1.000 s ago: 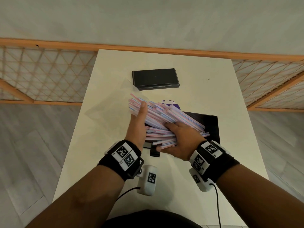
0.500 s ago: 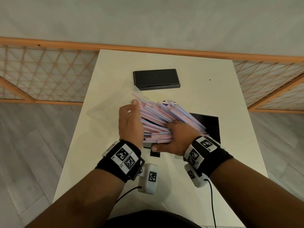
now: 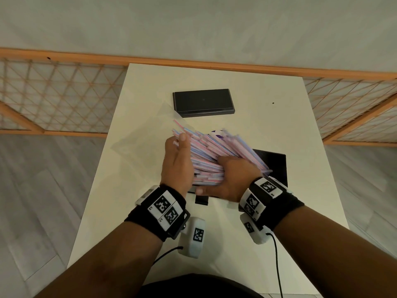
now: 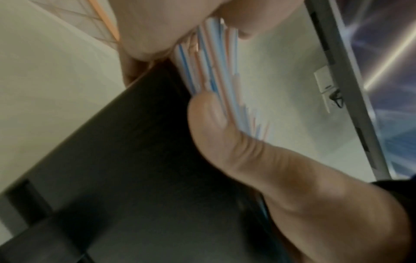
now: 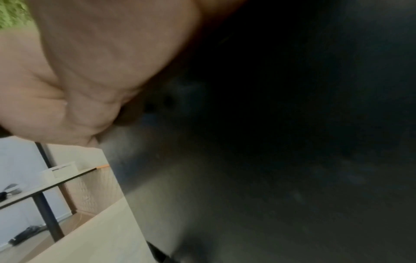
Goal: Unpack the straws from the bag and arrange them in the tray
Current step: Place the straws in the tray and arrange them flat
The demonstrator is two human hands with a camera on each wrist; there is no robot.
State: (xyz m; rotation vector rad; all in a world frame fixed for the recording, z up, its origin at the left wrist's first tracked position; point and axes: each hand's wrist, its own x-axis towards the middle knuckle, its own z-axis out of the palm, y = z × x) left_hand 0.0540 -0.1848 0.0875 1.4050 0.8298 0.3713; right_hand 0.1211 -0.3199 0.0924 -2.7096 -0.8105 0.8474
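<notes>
While most of the black tray [image 3: 277,166] is being hidden at centre frame, a bundle of straws [image 3: 214,155] is being held over it w/ both hands. The left hand [image 3: 177,166] is being pressed flat against the bundle's left ends, fingers straight. The right hand [image 3: 233,179] is being curled round the bundle; its fingertips are being hidden underneath. The clear bag [image 3: 137,143], centre-left, is barely being made out. The right wrist view is being left mostly dark & blurred.
</notes>
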